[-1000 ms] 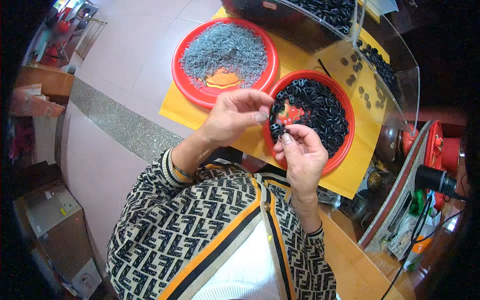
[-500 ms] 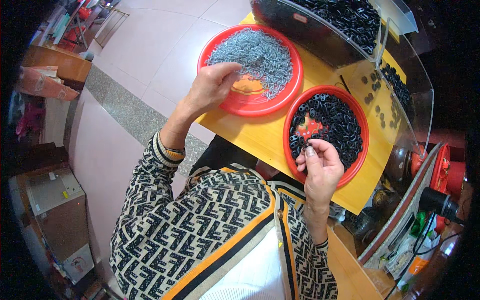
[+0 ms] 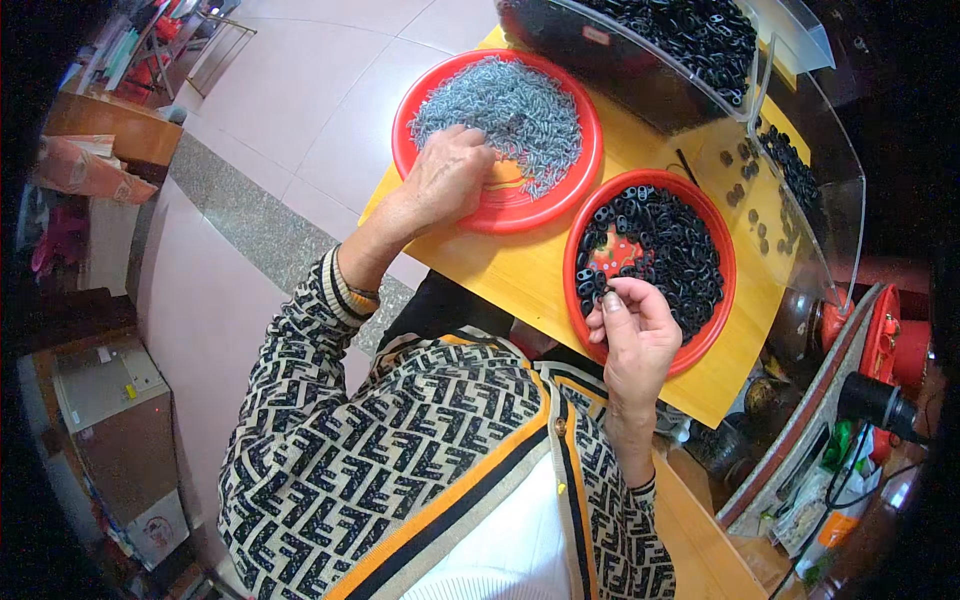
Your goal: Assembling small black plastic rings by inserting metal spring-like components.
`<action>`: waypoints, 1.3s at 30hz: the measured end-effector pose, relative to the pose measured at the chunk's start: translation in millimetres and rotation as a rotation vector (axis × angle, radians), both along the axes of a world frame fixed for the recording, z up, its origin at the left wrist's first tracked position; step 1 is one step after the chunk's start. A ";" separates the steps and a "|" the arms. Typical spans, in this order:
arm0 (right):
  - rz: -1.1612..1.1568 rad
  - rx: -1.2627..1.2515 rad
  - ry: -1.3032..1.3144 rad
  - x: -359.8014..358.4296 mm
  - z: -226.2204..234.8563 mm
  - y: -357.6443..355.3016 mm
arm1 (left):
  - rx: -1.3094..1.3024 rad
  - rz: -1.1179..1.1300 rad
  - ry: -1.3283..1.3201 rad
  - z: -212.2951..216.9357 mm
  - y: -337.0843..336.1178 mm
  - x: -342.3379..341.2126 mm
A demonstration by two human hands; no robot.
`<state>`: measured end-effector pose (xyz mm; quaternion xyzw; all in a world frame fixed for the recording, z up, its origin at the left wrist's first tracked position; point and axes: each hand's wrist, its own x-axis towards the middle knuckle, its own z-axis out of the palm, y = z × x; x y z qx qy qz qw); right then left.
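A red round tray [image 3: 597, 150] holds a heap of small silver screws [image 3: 515, 108]. My left hand [image 3: 450, 180] is over its near left part, fingers curled down at the edge of the screws; their tips, and anything between them, are hidden. To the right, a second red tray [image 3: 729, 285] is filled with small black oval plastic pieces with holes [image 3: 690, 250]. Above its near edge my right hand [image 3: 638, 325] is closed, thumb and forefinger pinching a small black plastic piece [image 3: 608, 291], mostly covered by the fingertips.
Both trays stand on a yellow wooden table [image 3: 520, 275]. At its far side is a clear plastic bin [image 3: 640, 75] with many more black pieces, some loose ones [image 3: 785, 165] beside it. A black cylindrical device [image 3: 878, 405] with a cable is at the right.
My left hand has come down and slightly right, from a raised pinch above the tray to the screws' edge. The right hand keeps its pinch over the black pieces, almost unmoved.
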<state>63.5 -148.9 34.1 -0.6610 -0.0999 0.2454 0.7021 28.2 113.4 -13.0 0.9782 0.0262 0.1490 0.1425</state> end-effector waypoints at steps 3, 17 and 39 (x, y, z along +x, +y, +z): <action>0.007 0.003 -0.012 -0.1 -0.6 -0.2 | 0.078 -0.012 -0.013 5.5 -4.9 1.3; 0.035 0.050 0.042 -1.1 9.8 4.6 | -1.623 -0.221 0.037 29.6 -88.0 -15.8; 0.075 -0.137 -0.264 -4.8 5.3 -2.7 | -1.377 -0.377 0.061 34.1 -102.6 -12.9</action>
